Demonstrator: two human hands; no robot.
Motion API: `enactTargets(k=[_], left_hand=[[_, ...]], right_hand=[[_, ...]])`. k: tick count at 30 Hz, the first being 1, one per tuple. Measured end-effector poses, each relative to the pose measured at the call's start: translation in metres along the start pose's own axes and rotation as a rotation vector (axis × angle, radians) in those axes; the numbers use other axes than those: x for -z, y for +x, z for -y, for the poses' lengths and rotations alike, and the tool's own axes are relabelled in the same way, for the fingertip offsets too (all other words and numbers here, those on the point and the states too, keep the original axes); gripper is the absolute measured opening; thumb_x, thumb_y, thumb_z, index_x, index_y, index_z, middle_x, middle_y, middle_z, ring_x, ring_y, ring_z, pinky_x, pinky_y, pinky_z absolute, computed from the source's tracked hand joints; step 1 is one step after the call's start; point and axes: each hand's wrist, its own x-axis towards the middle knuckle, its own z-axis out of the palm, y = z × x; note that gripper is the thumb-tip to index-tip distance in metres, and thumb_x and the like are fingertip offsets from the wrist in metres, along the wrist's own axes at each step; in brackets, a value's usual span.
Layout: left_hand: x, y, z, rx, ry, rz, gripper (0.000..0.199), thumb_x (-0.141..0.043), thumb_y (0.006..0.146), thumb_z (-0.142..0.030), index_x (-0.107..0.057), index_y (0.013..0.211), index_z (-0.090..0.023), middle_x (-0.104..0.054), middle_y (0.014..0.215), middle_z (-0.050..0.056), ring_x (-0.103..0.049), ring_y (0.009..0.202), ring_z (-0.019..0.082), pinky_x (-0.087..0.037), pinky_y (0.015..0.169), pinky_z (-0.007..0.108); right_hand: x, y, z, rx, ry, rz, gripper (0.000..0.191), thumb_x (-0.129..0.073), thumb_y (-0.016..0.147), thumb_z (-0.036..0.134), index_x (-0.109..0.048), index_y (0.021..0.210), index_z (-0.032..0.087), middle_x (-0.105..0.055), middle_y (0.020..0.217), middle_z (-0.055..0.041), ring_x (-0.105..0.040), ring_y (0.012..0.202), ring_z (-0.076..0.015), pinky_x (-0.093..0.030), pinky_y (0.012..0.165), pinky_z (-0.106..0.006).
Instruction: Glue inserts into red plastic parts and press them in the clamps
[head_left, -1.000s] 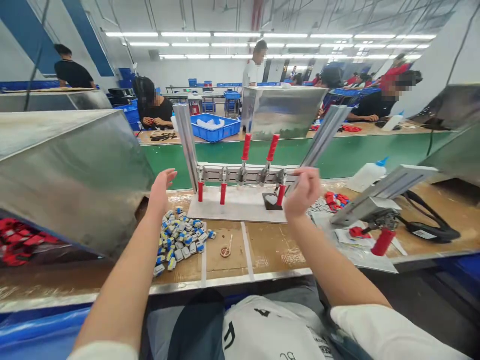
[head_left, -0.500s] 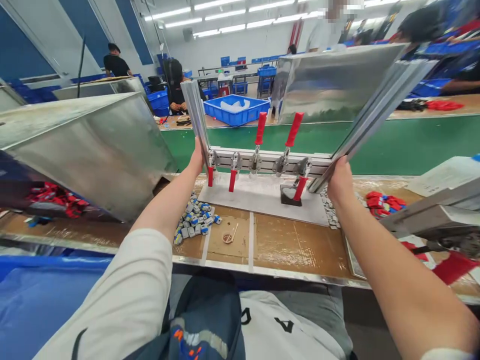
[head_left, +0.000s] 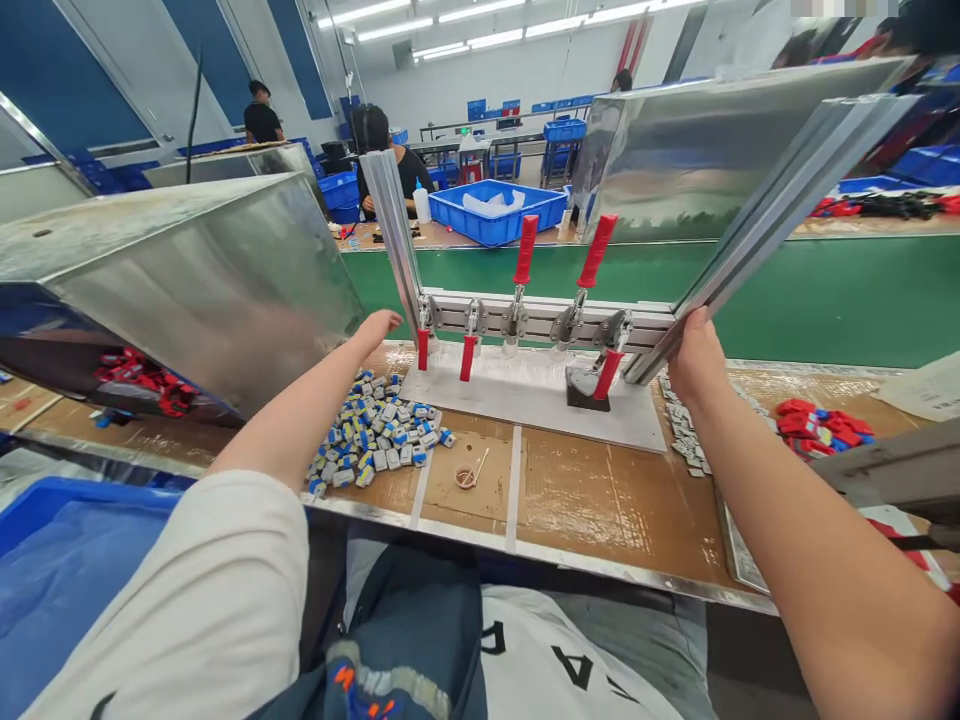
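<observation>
Your right hand [head_left: 694,355] grips the clamp frame's slanted right rail [head_left: 787,200] on the bench [head_left: 600,500] — your left hand [head_left: 377,325] hovers open near the left rail [head_left: 397,235]; shirt lettering unreadable.

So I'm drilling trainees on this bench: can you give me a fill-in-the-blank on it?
1. The right hand grips the slanted aluminium ____.
2. The left hand hovers open above the pile of small parts, holding ____.
3. The clamp handles are coloured ____.

Missing words: rail; nothing; red

Right hand [head_left: 694,360] on frame rail [head_left: 780,210]
</observation>
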Motion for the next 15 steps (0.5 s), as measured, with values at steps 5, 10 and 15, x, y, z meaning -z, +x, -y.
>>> enactTargets(k=[5,10,15], left_hand=[[-0.007,-0.047,0.02,0.006,0.248,0.27,0.044,-0.075,0.072,-0.051,-0.08,0.105,-0.024,-0.082,0.107,0.007,-0.073,0.097,0.028,-0.057,0.09,0.035],[-0.006,-0.066,0.021,-0.016,0.418,0.33,0.039,-0.073,0.075,-0.046,-0.078,0.109,-0.027,-0.082,0.11,0.005,-0.073,0.096,0.025,-0.055,0.088,0.031],[0.0,-0.076,0.021,-0.019,0.479,0.259,0.039,-0.071,0.079,-0.04,-0.077,0.115,-0.027,-0.081,0.116,0.006,-0.073,0.103,0.027,-0.054,0.093,0.034]], right_hand=[[0.001,0.003,-0.003,-0.21,0.171,0.302,0.061,-0.042,0.108,0.066,-0.064,0.152,0.03,-0.07,0.145,-0.0187,-0.074,0.12,-0.012,-0.058,0.084,-0.032],[0.001,0.004,-0.001,-0.211,0.132,0.354,0.052,-0.034,0.115,0.054,-0.063,0.152,0.034,-0.069,0.147,-0.0155,-0.074,0.118,-0.0127,-0.06,0.086,-0.034],[-0.013,0.001,0.002,-0.096,0.078,0.256,0.044,-0.045,0.111,0.054,-0.078,0.128,0.03,-0.073,0.137,-0.0159,-0.079,0.102,-0.0205,-0.062,0.092,-0.044]])
